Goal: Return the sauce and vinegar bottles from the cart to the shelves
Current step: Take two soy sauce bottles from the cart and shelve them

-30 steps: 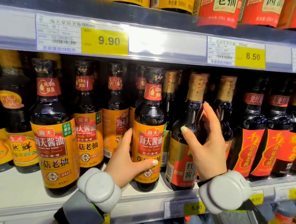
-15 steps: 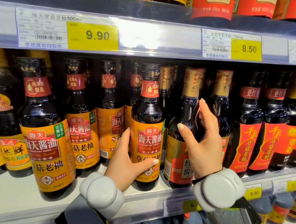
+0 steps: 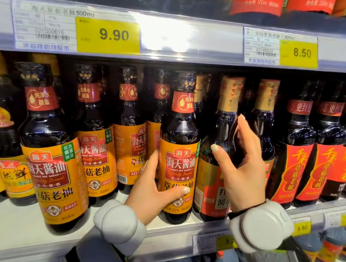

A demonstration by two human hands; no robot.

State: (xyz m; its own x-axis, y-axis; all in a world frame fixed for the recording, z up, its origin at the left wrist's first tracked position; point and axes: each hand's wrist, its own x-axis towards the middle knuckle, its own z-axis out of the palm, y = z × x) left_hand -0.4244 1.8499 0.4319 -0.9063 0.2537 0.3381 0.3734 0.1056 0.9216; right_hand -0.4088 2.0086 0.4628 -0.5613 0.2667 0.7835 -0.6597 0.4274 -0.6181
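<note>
1. The left hand point(image 3: 152, 194) is curled low round the soy sauce bottle point(image 3: 176, 164), with the thumb across the front of the orange label and the fingers behind it. A hold this low likely lets the person steer the base as it settles.
2. That bottle stands upright on the shelf point(image 3: 10, 237), near the front edge. It is at the right end of a row of orange-labelled bottles point(image 3: 96, 153) with the same design, so this looks like its proper slot.
3. Its label faces outward like those of its neighbours, which suits a shop display.
4. The right hand point(image 3: 244, 168) is spread wide with straight fingers and holds nothing. Its thumb sits in front of the shoulder of the gold-capped bottle point(image 3: 221, 137), and its fingers reach past that bottle's right side.
5. From this angle I cannot tell whether the hand actually touches the glass. Its position suggests it is steadying the neighbour, or keeping a gap so the two bottles do not knock together.
6. The placement looks nearly done, though the left hand has not yet let go. The cart is out of view.
</note>
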